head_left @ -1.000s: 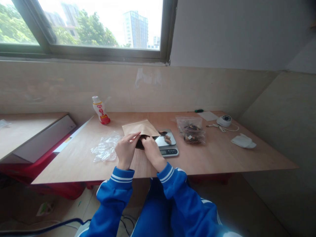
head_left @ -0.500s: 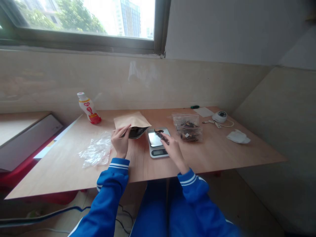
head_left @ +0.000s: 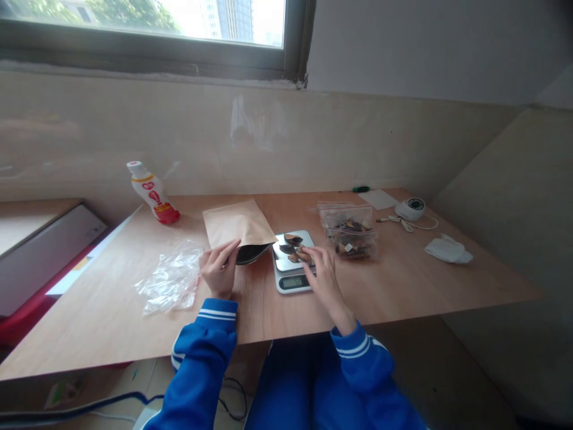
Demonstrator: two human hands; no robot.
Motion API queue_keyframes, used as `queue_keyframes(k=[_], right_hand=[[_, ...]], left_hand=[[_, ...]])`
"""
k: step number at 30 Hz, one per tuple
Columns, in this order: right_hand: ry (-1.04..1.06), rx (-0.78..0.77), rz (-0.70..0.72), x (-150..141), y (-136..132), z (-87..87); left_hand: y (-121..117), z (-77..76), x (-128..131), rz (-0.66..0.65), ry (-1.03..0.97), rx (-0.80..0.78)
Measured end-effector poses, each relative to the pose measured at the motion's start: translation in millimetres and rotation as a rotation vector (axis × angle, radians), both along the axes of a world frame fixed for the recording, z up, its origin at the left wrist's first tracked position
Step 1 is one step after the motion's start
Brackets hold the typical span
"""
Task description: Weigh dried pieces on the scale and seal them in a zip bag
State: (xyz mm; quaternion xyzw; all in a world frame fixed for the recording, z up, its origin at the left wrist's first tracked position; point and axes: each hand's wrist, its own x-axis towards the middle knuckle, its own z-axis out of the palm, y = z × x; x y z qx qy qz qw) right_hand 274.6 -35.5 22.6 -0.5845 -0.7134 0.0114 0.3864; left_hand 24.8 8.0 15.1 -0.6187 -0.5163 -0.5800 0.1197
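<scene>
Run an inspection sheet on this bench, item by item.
Surface: light wooden tabletop.
Job's things: kraft pouch, dark inside, mouth open; dark pieces on digital scale.
Clutter: zip bag of pieces; crumpled clear plastic; upright bottle; white cloth.
Grippers: left hand grips pouch mouth; right hand at the pieces.
Cables: white cord on table; black cable below.
Surroundings: window above wall.

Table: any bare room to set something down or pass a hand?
Bare wood on the table runs between the zip bag and the cloth, and right of the scale. Another patch lies left of the plastic wrap, below the bottle. Crowded: around the scale, between the pouch and the bag, where the right hand works.
</scene>
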Motion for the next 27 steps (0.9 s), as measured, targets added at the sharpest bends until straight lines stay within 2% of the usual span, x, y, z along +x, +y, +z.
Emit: queue_keyframes(k=[3, 6, 8, 10, 13, 16, 19, 21, 24, 27], right_hand=[[0.059, -0.022, 0.048, 11.0, 5.9, 0.2], [0.053, -0.022, 0.032, 13.4, 9.4, 9.5], [0.054, 0.001, 0.021, 7.8, 5.6, 17.4], [0.077, 0.007, 0.083, -2.2, -0.9, 22.6], [0.067, -0.002, 0.183, -17.3, -6.6, 21.2], [-0.011, 0.006, 0.148, -24.7, -5.8, 16.7], [-0.024, 0.022, 0.117, -31.8, -8.9, 23.9], [0.025, 0.020, 0.187, -44.0, -15.4, 35.1], [0.081, -0.039, 0.384, -75.0, -25.0, 48.3], [-0.020, -0.102, 0.449, -108.6, -22.5, 47.9]], left_hand=[[-1.8, -0.1, 0.2, 0.007, -0.001, -0.024], [-2.5, -0.7, -0.4, 0.019, -0.013, -0.037], [-2.8, -0.9, -0.8, 0.032, -0.014, -0.020], [-3.5, -0.9, -0.8, 0.041, -0.008, 0.012], [-4.5, -0.9, -0.7, 0.031, -0.002, 0.063], [-5.0, -1.3, -1.0, 0.028, 0.003, 0.082], [-5.2, -1.4, -1.2, 0.047, 0.010, 0.063], [-5.8, -1.3, -0.9, 0.066, 0.012, 0.045], [-8.3, -2.0, -0.4, 0.084, 0.018, 0.073], [-11.1, -5.0, -0.7, 0.089, 0.020, 0.102]])
